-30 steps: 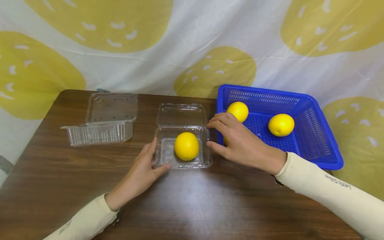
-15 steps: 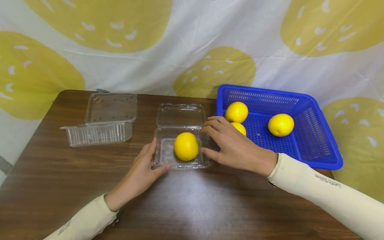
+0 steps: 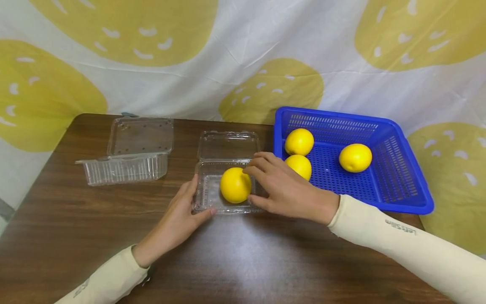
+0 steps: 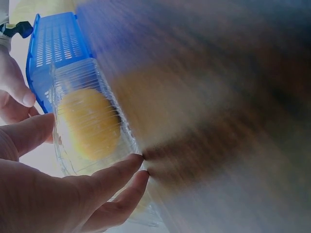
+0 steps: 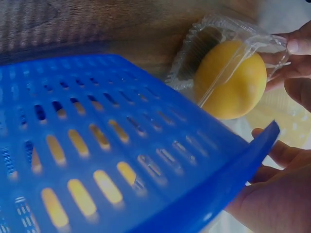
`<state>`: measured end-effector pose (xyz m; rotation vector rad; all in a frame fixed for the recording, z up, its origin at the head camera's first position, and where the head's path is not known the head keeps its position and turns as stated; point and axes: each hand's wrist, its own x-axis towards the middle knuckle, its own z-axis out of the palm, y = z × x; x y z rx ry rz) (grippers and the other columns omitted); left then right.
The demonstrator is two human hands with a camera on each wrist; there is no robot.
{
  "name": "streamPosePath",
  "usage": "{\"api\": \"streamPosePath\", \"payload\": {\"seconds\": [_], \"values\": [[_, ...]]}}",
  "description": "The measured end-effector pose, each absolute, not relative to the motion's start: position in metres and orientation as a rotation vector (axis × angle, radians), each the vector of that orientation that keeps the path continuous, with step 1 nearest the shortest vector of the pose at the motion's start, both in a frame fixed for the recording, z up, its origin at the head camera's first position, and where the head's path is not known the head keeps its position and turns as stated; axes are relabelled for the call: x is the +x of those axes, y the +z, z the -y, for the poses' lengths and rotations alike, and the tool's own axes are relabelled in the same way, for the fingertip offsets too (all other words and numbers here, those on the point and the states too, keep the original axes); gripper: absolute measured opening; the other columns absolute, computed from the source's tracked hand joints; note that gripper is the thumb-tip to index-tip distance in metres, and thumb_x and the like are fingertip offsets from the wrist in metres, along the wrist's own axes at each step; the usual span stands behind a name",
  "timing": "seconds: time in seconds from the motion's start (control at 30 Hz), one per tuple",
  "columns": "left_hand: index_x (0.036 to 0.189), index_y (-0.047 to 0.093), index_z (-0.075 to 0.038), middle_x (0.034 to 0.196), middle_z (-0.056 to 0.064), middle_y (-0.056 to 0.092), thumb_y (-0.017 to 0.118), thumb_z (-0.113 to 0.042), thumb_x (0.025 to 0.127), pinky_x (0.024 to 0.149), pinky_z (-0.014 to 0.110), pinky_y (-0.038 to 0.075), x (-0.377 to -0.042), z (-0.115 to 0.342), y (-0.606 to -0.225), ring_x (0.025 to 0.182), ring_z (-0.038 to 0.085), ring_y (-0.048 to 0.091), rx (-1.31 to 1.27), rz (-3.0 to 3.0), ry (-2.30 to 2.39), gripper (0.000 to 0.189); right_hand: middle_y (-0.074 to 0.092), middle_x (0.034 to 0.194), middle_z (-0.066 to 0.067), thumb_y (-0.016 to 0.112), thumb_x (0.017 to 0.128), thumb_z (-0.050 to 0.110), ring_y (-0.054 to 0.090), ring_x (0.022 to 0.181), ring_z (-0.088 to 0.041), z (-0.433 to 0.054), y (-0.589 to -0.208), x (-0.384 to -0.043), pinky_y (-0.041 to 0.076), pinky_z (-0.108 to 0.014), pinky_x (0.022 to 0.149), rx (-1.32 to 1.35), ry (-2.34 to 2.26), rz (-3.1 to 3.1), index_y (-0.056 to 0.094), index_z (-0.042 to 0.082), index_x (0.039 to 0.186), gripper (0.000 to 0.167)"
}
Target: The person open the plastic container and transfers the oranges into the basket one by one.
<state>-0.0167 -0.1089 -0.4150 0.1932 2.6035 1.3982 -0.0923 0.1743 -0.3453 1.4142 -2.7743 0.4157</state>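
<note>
A round, smooth yellow citrus fruit (image 3: 235,185) sits in the base of a clear plastic clamshell box (image 3: 208,192), whose lid (image 3: 229,145) lies folded back. My left hand (image 3: 178,217) holds the box at its left front corner, thumb on the front rim. In the left wrist view, two fingertips (image 4: 136,160) reach down the box's side to the table. My right hand (image 3: 282,185) comes over the box's right side, its thumb and fingers spread around the fruit's right side, fingertips right at it. From the right wrist, the blue basket's wall (image 5: 107,126) covers part of the view.
The blue basket (image 3: 402,166) at the right holds more yellow fruits: one at the right (image 3: 355,158), one at the back left (image 3: 299,142) and one at the front left (image 3: 298,166). Another open clear box (image 3: 127,169) stands on the brown table (image 3: 243,257). A patterned cloth (image 3: 182,88) hangs behind.
My right hand has moved left and slightly nearer, from the box's right edge to the fruit inside. The front-left fruit in the basket now shows. My left hand and the box have stayed put.
</note>
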Motion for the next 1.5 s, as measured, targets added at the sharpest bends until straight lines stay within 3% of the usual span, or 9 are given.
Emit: {"api": "streamPosePath", "payload": {"seconds": [1.07, 1.5], "values": [[0.171, 0.02, 0.008, 0.169, 0.033, 0.037, 0.086, -0.021, 0.098, 0.126, 0.065, 0.037, -0.017, 0.109, -0.415, 0.15, 0.048, 0.047, 0.203, -2.601, 1.384, 0.102, 0.062, 0.148, -0.02, 0.089, 0.092, 0.045, 0.048, 0.147, -0.042, -0.156, -0.358, -0.094, 0.043, -0.058, 0.124, 1.417, 0.219, 2.794, 0.059, -0.001, 0.15, 0.08], [0.17, 0.021, 0.009, 0.169, 0.033, 0.037, 0.086, -0.021, 0.098, 0.127, 0.065, 0.035, -0.017, 0.109, -0.414, 0.152, 0.049, 0.045, 0.203, -2.601, 1.395, 0.102, 0.066, 0.14, -0.02, 0.087, 0.091, 0.051, 0.052, 0.144, -0.043, -0.146, -0.361, -0.101, 0.042, -0.058, 0.124, 1.42, 0.06, 2.822, 0.058, 0.001, 0.151, 0.084]]}}
